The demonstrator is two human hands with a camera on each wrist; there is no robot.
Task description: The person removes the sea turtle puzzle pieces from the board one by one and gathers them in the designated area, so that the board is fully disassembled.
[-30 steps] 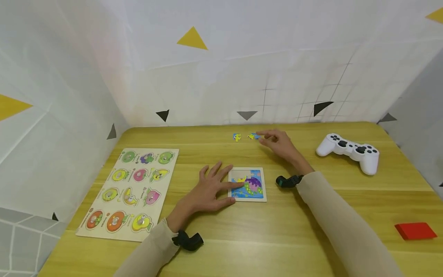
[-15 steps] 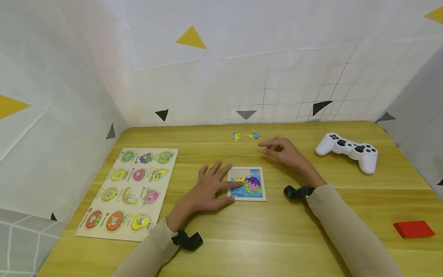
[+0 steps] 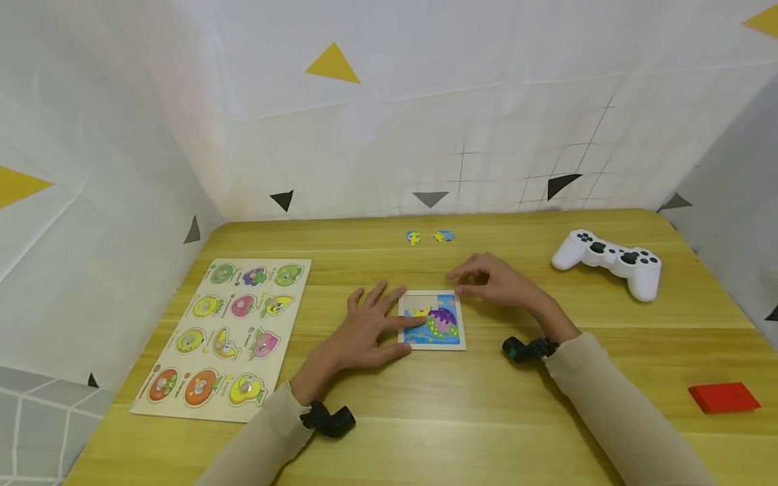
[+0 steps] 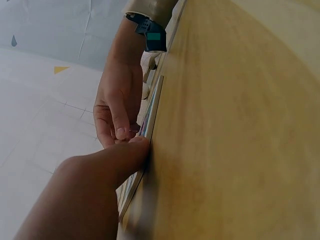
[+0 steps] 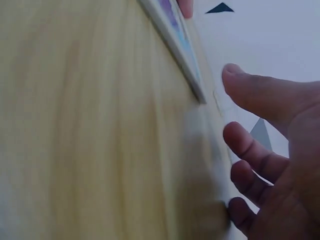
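Note:
A small square jigsaw puzzle (image 3: 450, 339) in a pale frame lies at the middle of the table, with a purple, pink and green picture. Its upper left part shows bare backing. My left hand (image 3: 363, 334), fingers spread, rests on its left side, the index finger over the picture and the thumb at the frame's lower left. Just off the upper right corner hovers my right hand (image 3: 501, 283), fingers loosely bent; in the right wrist view its thumb (image 5: 260, 92) stands apart from the fingers with nothing between. Two jigsaw pieces, one left (image 3: 413, 237) and one right (image 3: 443, 235), lie near the back edge.
On the left lies a wooden fruit peg board (image 3: 292, 344). A white game controller (image 3: 608, 260) sits at the back right, and a red block (image 3: 723, 397) near the right edge. A white patterned cloth wall (image 3: 377, 155) rises behind the table (image 3: 437, 418).
My right hand has drawn back from beside the right jigsaw piece toward the puzzle's upper right corner. That piece stays at the back. The left hand keeps its place.

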